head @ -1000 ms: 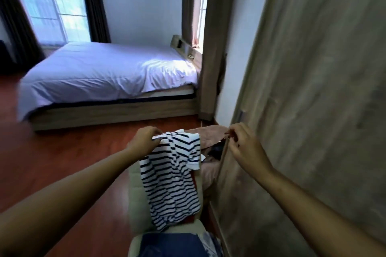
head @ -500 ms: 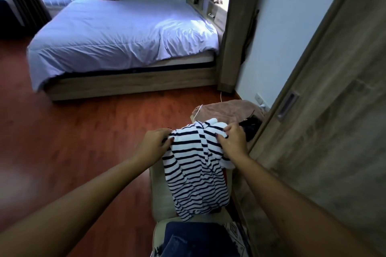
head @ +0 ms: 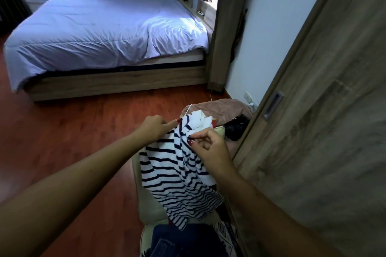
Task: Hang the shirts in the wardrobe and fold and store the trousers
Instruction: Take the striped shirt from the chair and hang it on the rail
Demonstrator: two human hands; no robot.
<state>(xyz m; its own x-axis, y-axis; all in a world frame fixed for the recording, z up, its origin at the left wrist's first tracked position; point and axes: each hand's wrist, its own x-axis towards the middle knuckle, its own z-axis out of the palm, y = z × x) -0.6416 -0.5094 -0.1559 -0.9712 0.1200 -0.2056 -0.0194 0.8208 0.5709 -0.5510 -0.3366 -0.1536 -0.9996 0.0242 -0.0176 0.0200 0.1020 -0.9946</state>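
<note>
A white shirt with dark navy stripes (head: 179,177) hangs in front of me, held up near its collar. My left hand (head: 153,128) pinches the top left of the shirt. My right hand (head: 208,146) pinches the fabric just right of the collar. The shirt's lower part drapes over a cream basket (head: 146,200) at my feet. Dark blue trousers (head: 183,242) lie in a second basket at the bottom edge. The wooden wardrobe door (head: 325,131) with a recessed handle (head: 272,105) stands shut at my right.
A bed with a pale lilac cover (head: 104,31) fills the far side of the room. A pinkish cushion (head: 221,108) and a black bag (head: 236,129) lie on the floor by the wardrobe. Red-brown wooden floor (head: 62,142) stretches to the left.
My right hand left the wardrobe door edge and took hold of the striped shirt by the collar. The shirt's top has been spread a little and my view has tilted down.
</note>
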